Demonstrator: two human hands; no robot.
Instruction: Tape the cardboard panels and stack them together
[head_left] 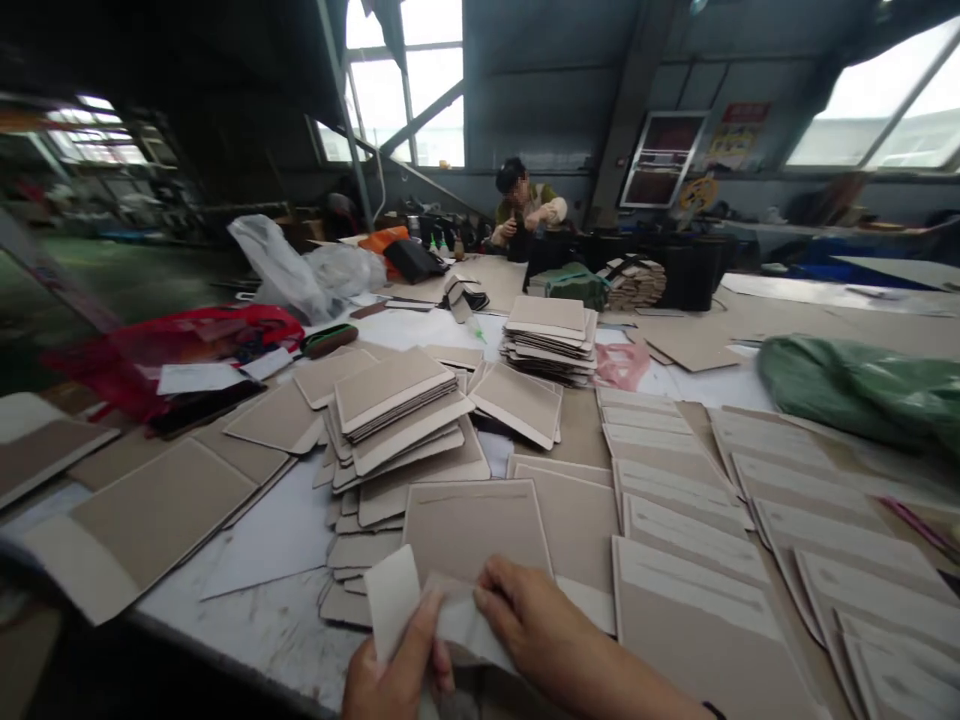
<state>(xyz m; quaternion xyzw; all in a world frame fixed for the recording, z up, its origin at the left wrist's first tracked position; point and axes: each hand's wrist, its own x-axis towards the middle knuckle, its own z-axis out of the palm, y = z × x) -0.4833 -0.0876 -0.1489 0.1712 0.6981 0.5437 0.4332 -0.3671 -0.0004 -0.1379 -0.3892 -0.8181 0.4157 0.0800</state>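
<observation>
At the front edge of the table, my left hand [401,660] pinches a beige panel piece [466,622] between thumb and fingers. A pale cream flap [393,592] of material stands up beside my left thumb; whether it belongs to the same piece I cannot tell. My right hand [536,620] grips the piece's right side, with thumb and forefinger pressed together. The lower part of the piece is hidden by my hands and the frame's edge. Just beyond them lies a flat beige panel [476,525] with a light border.
Stacked panels [397,390] rise behind my hands, with another stack [551,330] farther back. Overlapping rows of panels [690,590] cover the right. A green bag [855,390], a red bag [180,345] and a clear plastic bag [281,265] lie around. A person [525,210] sits across the table.
</observation>
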